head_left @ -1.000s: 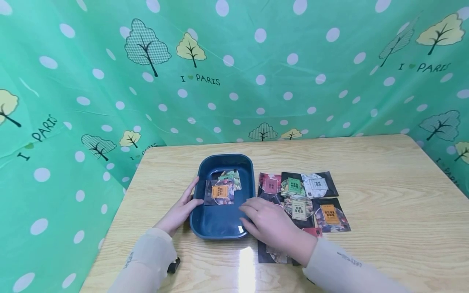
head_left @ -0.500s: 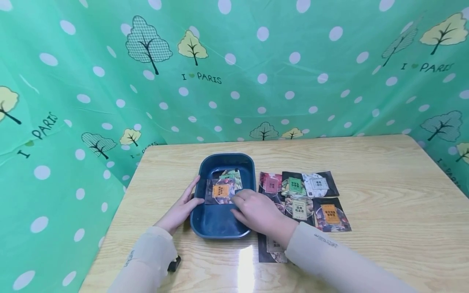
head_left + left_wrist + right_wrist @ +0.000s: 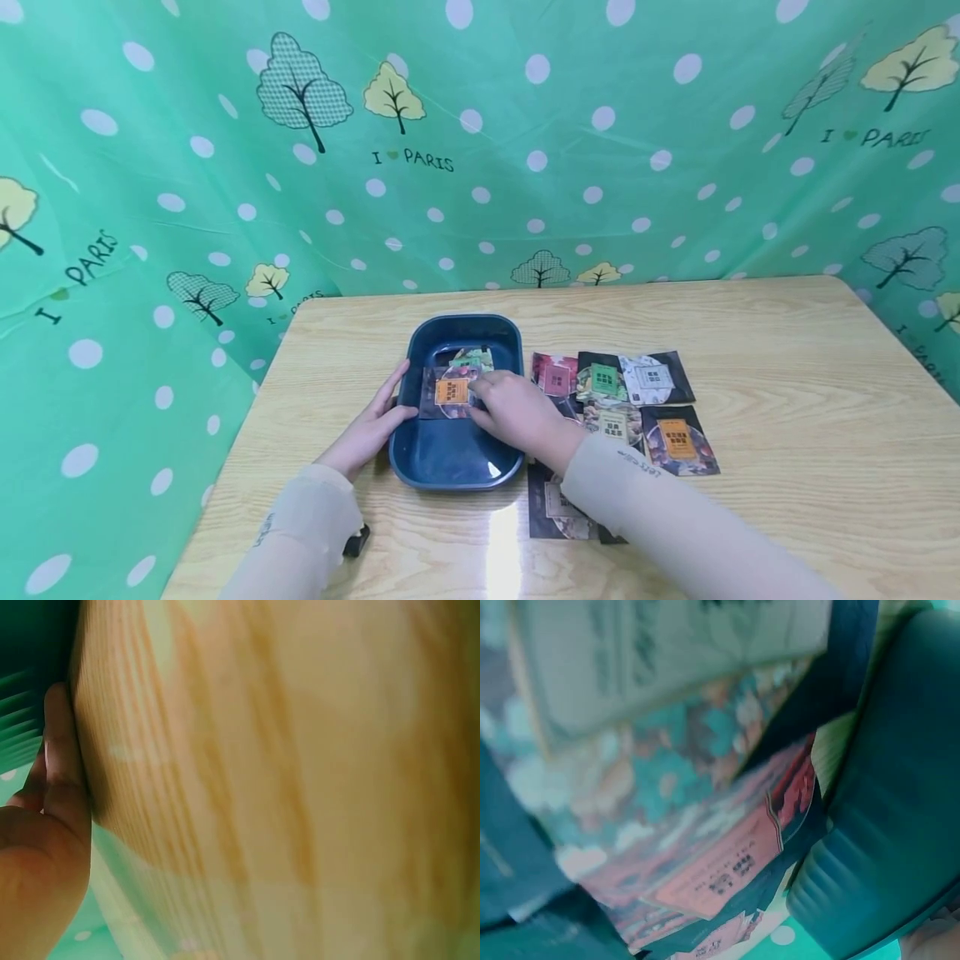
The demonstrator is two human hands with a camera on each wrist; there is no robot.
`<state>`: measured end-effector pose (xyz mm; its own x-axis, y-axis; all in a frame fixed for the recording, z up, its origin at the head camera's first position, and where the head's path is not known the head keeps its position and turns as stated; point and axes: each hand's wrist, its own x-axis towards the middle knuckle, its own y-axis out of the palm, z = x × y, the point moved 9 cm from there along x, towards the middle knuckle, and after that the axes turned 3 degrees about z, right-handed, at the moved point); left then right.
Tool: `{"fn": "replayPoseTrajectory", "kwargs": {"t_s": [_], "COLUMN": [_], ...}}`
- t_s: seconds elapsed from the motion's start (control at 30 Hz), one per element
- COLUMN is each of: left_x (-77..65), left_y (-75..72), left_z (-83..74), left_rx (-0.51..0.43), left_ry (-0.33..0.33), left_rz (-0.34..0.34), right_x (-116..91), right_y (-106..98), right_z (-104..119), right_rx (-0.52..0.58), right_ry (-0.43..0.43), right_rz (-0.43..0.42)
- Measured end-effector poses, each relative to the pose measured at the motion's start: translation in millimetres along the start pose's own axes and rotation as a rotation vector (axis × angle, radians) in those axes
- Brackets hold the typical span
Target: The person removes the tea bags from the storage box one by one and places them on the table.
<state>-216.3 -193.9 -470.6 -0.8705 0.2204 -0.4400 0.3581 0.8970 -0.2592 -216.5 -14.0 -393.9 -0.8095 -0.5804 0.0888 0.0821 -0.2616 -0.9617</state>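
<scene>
My left hand [image 3: 371, 429] holds the left side of a dark blue plastic tub [image 3: 442, 462], thumb over the rim. The left wrist view has its fingers [image 3: 64, 742] along the outer wall. Inside the tub lies a dark tea sachet with an orange label [image 3: 442, 392], partly over a green-labelled sachet [image 3: 470, 358]. Reaching over the right rim, my right hand [image 3: 521, 412] has curled fingers at the orange-labelled sachet's right edge and appears to pinch it. The fingertips are partly hidden. In the right wrist view the tub's outer wall [image 3: 900, 795] fills the right side.
Several sachets lie in rough rows right of the tub, among them a pink-labelled one [image 3: 556, 379], a white one [image 3: 654, 377] and another orange-labelled one [image 3: 678, 440]. My right sleeve covers some. A patterned green cloth [image 3: 480, 150] hangs behind the wooden table [image 3: 795, 400].
My right hand has moved left and slightly up, from the tub's right rim to the orange-labelled sachet inside. The left hand and the tub stay nearly where they were.
</scene>
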Motion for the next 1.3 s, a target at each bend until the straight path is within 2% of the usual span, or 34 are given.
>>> {"fn": "replayPoseTrajectory", "kwargs": {"t_s": [0.27,0.4,0.7,0.9,1.03,1.3], "left_x": [0.2,-1.0,-0.2,0.7,0.5,0.4], "left_y": [0.1,0.3,1.6,1.2,0.6,2.0], "left_z": [0.5,-0.4,-1.1,0.6,1.3,0.6], "left_rx": [0.0,-0.009,-0.011,-0.025,-0.024,-0.036], "left_ry": [0.01,0.011,0.016,0.02,0.026,0.04], "left_rz": [0.008,0.012,0.019,0.028,0.025,0.03], "right_x": [14,18,22,23,23,22], "right_y": [5,13,26,39,41,36], "right_z": [-10,-11,-9,-6,-5,-4], "right_rx": [0.02,-0.012,-0.168,-0.289,-0.312,-0.285], "right_ry": [0.117,0.138,0.093,0.044,0.039,0.046], "right_rz": [0.096,0.12,0.175,0.257,0.278,0.235]}}
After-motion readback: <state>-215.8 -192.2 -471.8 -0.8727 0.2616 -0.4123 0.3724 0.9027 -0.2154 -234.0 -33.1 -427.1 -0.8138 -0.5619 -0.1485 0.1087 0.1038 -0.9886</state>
